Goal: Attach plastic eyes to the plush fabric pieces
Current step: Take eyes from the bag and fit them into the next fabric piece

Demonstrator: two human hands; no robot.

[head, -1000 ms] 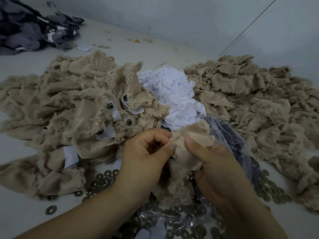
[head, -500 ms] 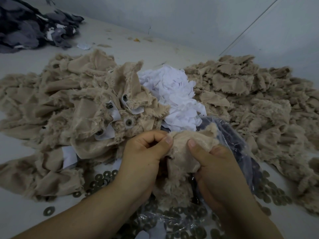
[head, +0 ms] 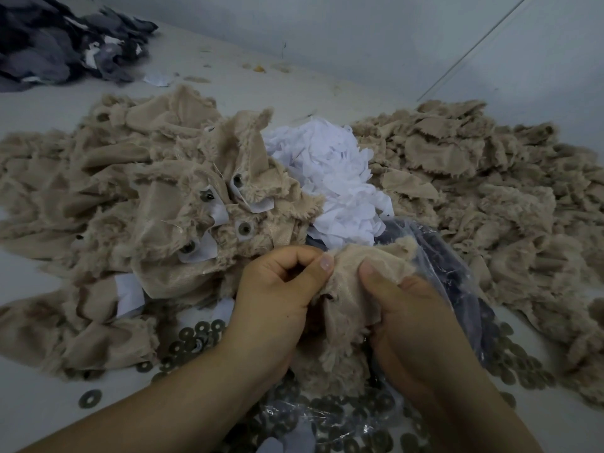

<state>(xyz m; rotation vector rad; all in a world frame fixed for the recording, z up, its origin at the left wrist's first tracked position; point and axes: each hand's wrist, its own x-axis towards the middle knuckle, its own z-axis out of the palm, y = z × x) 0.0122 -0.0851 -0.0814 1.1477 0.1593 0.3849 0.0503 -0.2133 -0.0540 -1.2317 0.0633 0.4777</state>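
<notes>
Your left hand (head: 277, 299) and right hand (head: 411, 318) both pinch one beige plush piece (head: 353, 289). Metal washers (head: 196, 338) lie on the table (head: 39, 416) beneath.

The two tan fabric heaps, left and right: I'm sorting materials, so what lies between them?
In the head view, a mound of white scraps lies between the left heap and the right heap.

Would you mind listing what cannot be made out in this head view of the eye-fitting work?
- Head view: whether the left hand pinches an eye or washer; its curled fingers hide it.
- Whether the plush piece held by both hands already carries an eye: its folds and the right hand cover it.
- Contents of the plastic bag: dark, glare-blurred.
- Dark fabric pile: cut off by the top-left edge.
</notes>
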